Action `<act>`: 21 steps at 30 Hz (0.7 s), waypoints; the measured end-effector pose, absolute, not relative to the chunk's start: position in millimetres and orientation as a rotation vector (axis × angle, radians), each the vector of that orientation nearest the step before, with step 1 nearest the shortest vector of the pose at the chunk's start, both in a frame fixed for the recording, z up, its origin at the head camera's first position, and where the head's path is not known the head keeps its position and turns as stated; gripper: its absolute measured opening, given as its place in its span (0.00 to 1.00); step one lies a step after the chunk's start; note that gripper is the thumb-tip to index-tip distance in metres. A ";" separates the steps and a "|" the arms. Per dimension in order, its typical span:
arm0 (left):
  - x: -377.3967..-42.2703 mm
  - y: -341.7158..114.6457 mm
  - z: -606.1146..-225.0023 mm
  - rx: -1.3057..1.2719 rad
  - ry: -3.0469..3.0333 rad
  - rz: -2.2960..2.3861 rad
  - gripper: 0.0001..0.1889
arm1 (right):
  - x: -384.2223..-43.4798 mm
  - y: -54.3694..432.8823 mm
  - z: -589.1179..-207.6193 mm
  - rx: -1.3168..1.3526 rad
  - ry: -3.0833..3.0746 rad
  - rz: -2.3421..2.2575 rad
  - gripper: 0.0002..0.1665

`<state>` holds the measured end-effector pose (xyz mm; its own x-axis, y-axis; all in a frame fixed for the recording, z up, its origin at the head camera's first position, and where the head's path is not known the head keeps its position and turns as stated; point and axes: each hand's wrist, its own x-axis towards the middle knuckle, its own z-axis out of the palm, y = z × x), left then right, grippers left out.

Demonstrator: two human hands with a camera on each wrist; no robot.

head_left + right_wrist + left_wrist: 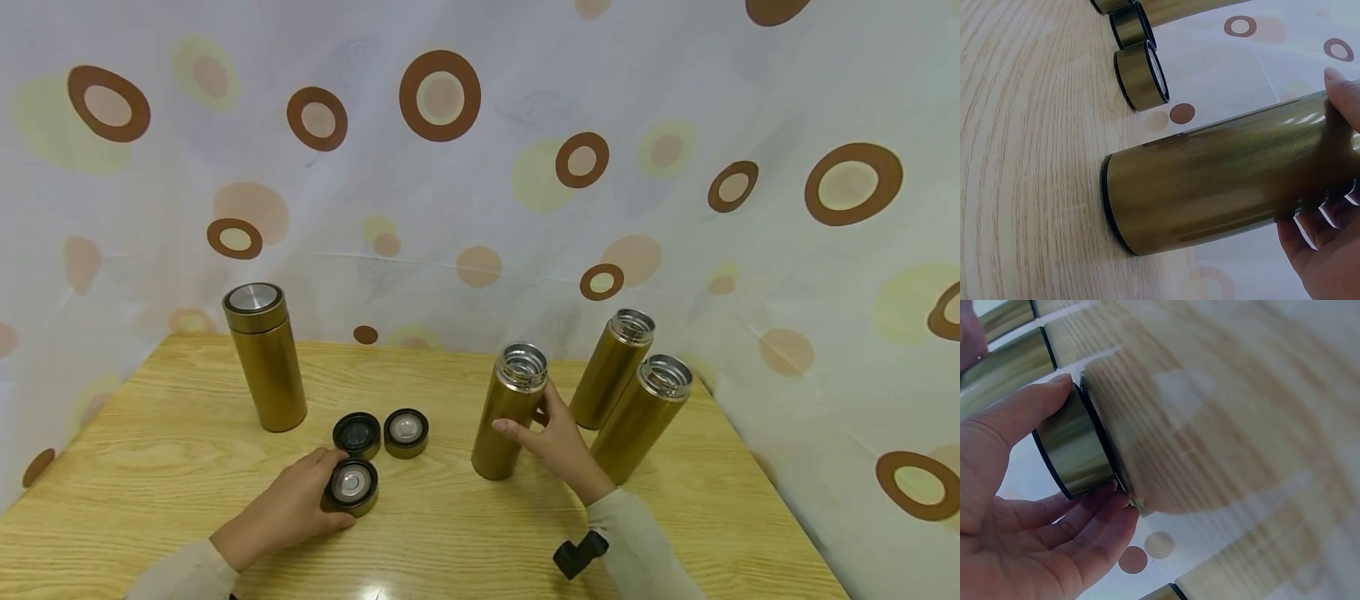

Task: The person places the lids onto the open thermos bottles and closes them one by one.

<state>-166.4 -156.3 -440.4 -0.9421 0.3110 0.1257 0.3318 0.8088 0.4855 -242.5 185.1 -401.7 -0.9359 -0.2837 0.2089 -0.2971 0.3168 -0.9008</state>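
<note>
My left hand (302, 493) holds the nearest gold lid (352, 483) between thumb and fingers, close to the table. The lid lies inside up, with a black rim and a pale centre; its gold side (1079, 444) fills the gap between thumb and fingers in the left wrist view. To the right, my right hand (557, 437) grips a gold thermos bottle (498, 429) near its upper part, thumb in front. This bottle has no lid, so its steel neck (522, 367) shows, and its base (1125, 206) is at the tabletop in the right wrist view.
Just beyond the held lid sit two more lids, a dark-centred one (357, 435) and a pale-centred one (407, 432). A capped thermos (268, 367) stands back left. Two lidless thermoses (611, 367) (641, 421) stand right of my right hand. A patterned curtain (480, 200) backs the table.
</note>
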 end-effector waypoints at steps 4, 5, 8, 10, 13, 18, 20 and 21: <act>-166.6 -156.6 -440.9 -0.525 -2.952 -0.805 0.39 | -242.3 184.8 -402.1 0.561 -2.537 1.740 0.47; -166.6 -156.9 -440.9 -0.526 -2.955 -0.804 0.39 | -242.2 184.7 -402.1 0.563 -2.536 1.740 0.47; -166.3 -157.4 -440.9 -0.531 -2.962 -0.801 0.40 | -242.4 184.7 -402.7 0.568 -2.535 1.742 0.48; -166.5 -157.4 -440.8 -0.531 -2.962 -0.800 0.40 | -242.7 184.6 -403.0 0.572 -2.533 1.742 0.47; -166.9 -157.0 -440.2 -0.524 -2.965 -0.808 0.39 | -243.0 184.8 -403.7 0.574 -2.531 1.739 0.48; -167.7 -158.5 -438.7 -0.527 -2.976 -0.845 0.38 | -243.1 184.9 -404.0 0.569 -2.534 1.740 0.48; -168.3 -160.9 -437.7 -0.539 -2.984 -0.874 0.38 | -243.3 184.9 -403.9 0.563 -2.538 1.742 0.48; -169.0 -162.2 -437.3 -0.540 -2.991 -0.895 0.38 | -243.3 185.0 -403.9 0.560 -2.542 1.742 0.48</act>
<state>-169.0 -162.2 -437.3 -0.9416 0.3290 0.0713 0.3141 0.7825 0.5376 -243.3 185.0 -403.9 -0.9360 -0.2850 0.2066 -0.2955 0.3172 -0.9011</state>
